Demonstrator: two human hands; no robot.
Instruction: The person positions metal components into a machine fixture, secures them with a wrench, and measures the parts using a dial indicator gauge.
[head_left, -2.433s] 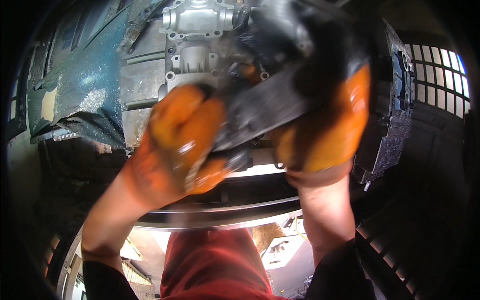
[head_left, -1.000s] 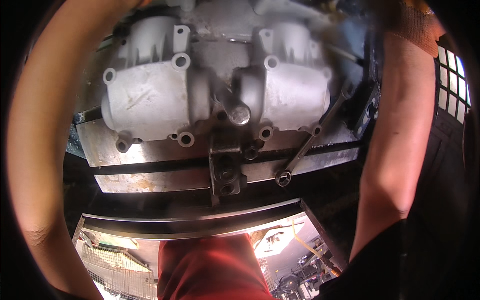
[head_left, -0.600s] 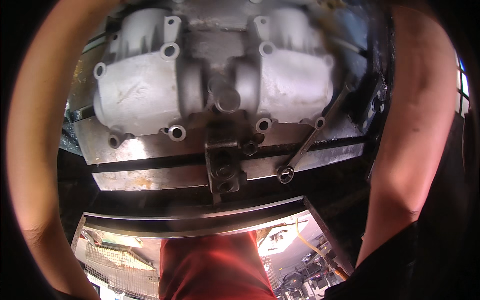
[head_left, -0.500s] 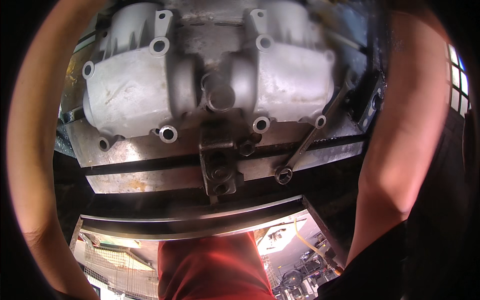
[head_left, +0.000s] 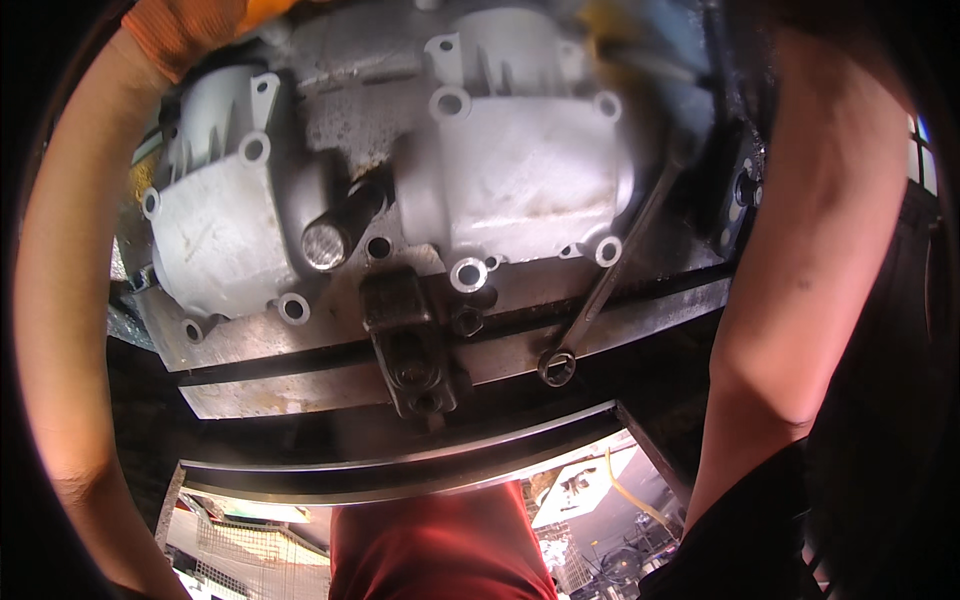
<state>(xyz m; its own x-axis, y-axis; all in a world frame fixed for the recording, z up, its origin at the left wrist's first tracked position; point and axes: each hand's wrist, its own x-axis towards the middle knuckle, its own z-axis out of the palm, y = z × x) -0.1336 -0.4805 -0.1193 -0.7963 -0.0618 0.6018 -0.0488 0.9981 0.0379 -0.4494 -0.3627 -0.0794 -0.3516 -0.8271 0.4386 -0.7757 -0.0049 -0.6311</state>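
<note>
My left hand (head_left: 195,32), in an orange glove, shows only in part at the top left, just beyond the left grey metal casting (head_left: 220,235). Its fingers are out of sight past the upper edge. My right forearm (head_left: 820,230) runs up along the right side, and its hand lies outside the picture. Beside the left casting stands a similar right casting (head_left: 530,175), both with round bolt holes in their lugs. Between them a round metal bar (head_left: 328,240) points toward me. A dark clamp block (head_left: 405,345) sits in front of the castings.
A ring-ended wrench (head_left: 600,300) leans across the front metal rail (head_left: 270,390) on the right. A bolt head (head_left: 468,320) sits beside the clamp block. Below, a metal frame edge (head_left: 400,458) crosses in front of my red clothing (head_left: 440,550). A blurred yellowish patch shows at the top.
The orange-gloved left hand has come into view at the top left. Castings, clamp block and rail appear lower and the castings tilted differently, as the view has shifted.
</note>
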